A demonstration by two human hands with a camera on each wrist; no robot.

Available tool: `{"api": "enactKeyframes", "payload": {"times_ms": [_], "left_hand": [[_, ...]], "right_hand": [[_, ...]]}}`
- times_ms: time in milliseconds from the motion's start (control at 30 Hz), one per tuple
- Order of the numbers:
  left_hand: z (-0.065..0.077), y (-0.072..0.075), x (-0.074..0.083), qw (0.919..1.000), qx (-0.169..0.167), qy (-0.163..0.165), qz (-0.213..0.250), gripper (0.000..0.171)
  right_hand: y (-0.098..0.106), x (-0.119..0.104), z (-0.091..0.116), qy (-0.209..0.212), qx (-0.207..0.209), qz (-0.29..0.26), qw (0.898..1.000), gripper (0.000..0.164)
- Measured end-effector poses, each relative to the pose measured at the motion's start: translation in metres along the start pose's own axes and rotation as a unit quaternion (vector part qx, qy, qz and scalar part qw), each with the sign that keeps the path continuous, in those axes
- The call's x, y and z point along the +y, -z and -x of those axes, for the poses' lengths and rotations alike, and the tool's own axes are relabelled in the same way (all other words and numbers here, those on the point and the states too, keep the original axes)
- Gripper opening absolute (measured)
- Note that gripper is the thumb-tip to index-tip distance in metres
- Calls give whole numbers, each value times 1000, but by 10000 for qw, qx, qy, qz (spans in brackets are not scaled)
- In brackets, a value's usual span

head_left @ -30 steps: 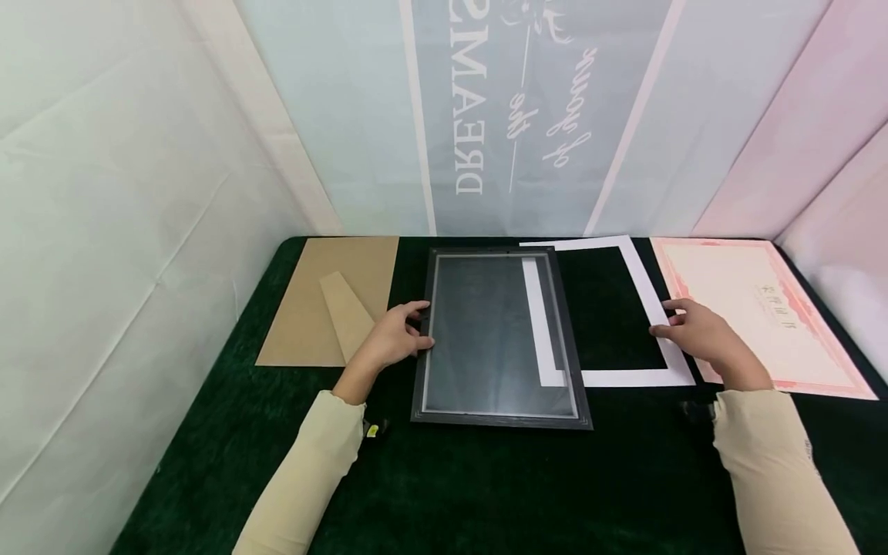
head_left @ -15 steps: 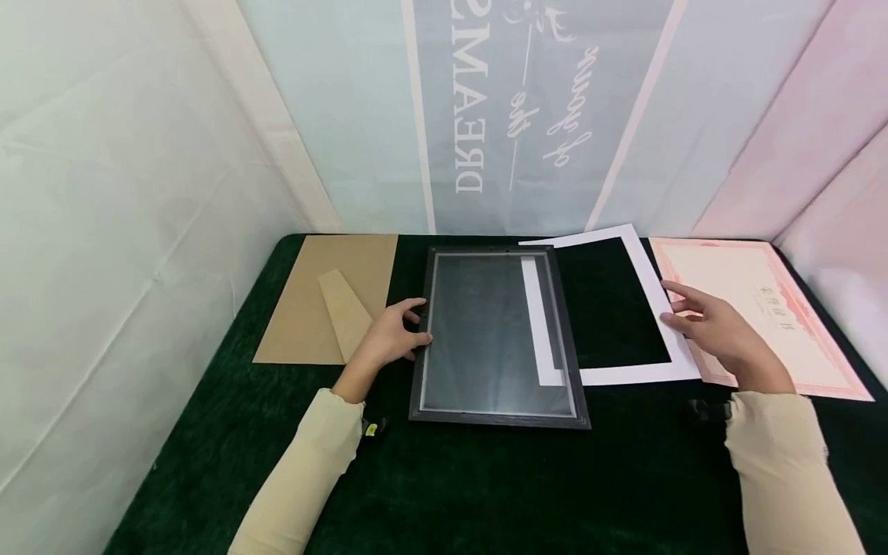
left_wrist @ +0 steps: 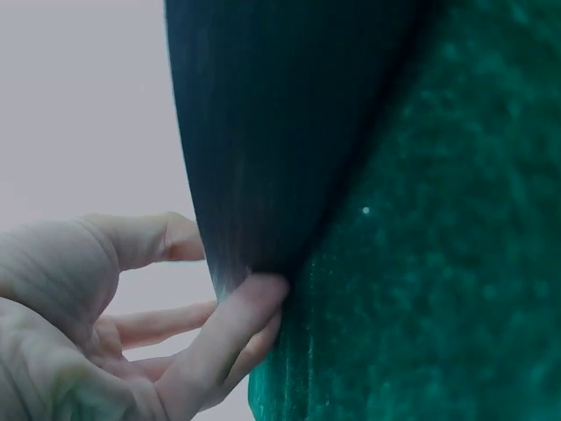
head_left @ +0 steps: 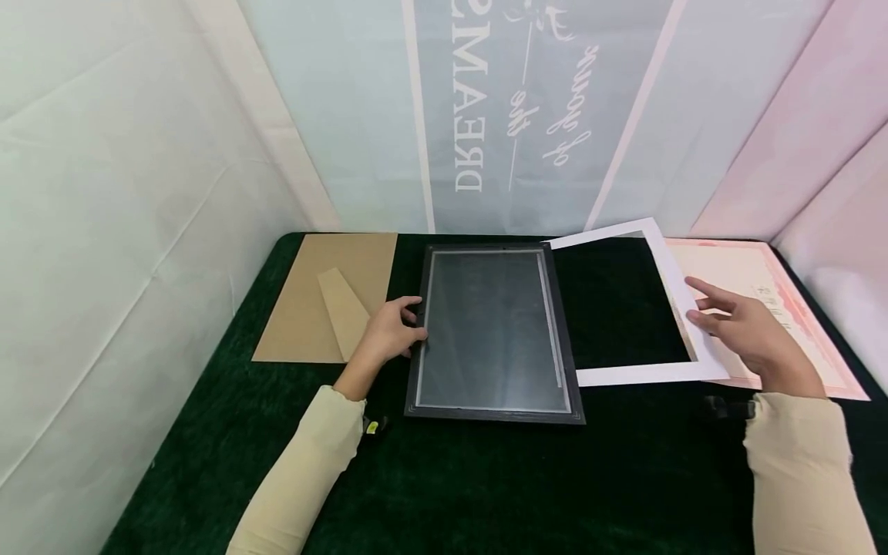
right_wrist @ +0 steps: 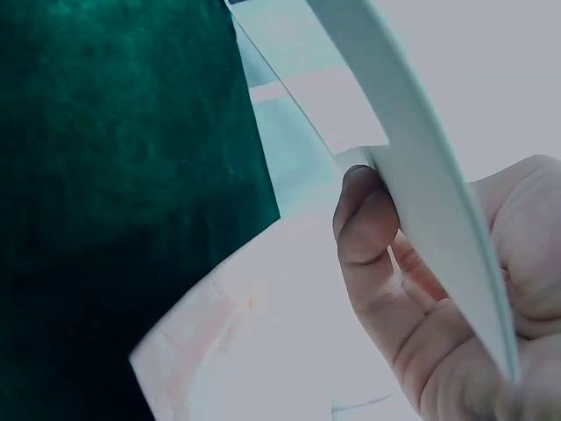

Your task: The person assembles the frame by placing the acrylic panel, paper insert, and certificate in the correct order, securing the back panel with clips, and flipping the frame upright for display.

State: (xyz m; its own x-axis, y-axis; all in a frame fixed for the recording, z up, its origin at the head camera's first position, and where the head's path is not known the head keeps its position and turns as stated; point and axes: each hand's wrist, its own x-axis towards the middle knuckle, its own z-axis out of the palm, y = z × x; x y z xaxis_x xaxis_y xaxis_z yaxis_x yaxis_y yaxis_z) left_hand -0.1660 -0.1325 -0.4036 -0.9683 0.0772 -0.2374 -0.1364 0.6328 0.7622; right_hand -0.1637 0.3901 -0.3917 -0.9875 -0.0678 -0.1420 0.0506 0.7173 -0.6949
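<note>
A black picture frame [head_left: 486, 339] with a clear pane lies in the middle of the table. My left hand [head_left: 387, 333] grips its left edge, thumb on top; in the left wrist view the fingers [left_wrist: 228, 333] press on the dark side of the frame [left_wrist: 263, 132]. To the right, a white picture mat [head_left: 641, 375] is tilted, its right side raised. My right hand [head_left: 752, 331] pinches that raised side between thumb and fingers, and the right wrist view shows a finger curled behind the mat [right_wrist: 429, 175]. The mat's left end reaches the picture frame's right edge.
A brown backing board [head_left: 291, 308] with a tapered stand leg [head_left: 340, 308] lies at the left. A pink-bordered certificate [head_left: 825, 351] lies at the right, partly covered by the mat and right hand. Dark green cloth [head_left: 486, 486] covers the table. A printed backdrop [head_left: 375, 116] rises behind.
My right hand has moved right and lifted the mat's right side, drawing its left strip out from beneath the picture frame. My left hand has stayed at the picture frame's edge.
</note>
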Motion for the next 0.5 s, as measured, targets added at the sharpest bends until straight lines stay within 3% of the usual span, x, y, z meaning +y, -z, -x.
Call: {"api": "enactKeyframes", "payload": {"times_ms": [333, 500], "left_hand": [[4, 5, -1, 9987, 354, 37, -360, 61], [4, 1, 2, 9985, 359, 20, -422, 61]], "right_hand": [[18, 11, 12, -446, 11, 35, 9990, 69], [16, 6, 9, -66, 118, -268, 9995, 70]]}}
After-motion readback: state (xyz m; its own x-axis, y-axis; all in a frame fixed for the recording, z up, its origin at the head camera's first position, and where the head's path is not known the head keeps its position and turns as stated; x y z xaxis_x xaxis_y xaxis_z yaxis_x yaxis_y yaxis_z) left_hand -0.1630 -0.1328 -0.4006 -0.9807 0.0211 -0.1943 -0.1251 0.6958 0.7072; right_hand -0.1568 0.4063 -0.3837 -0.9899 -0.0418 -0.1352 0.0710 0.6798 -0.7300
